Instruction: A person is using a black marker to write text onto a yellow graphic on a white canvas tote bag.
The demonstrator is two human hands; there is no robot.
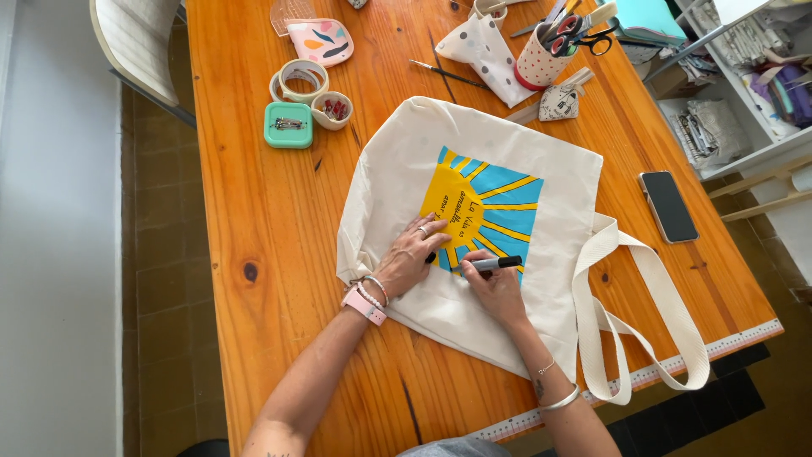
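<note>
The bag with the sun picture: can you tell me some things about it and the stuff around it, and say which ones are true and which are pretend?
1. The right hand holds a black marker. True.
2. The left hand lifts the tote bag off the table. False: it presses flat on the bag.
3. The phone lies on the bag. False: it lies beside it, on the wood.
4. Scissors stand in a dotted cup. True.

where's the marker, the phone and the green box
black marker (493, 264), head view, on the middle of its barrel, held in the right hand (499, 292)
phone (668, 206), head view, on the centre of its dark screen
green box (288, 125), head view, on the middle of its lid
</note>
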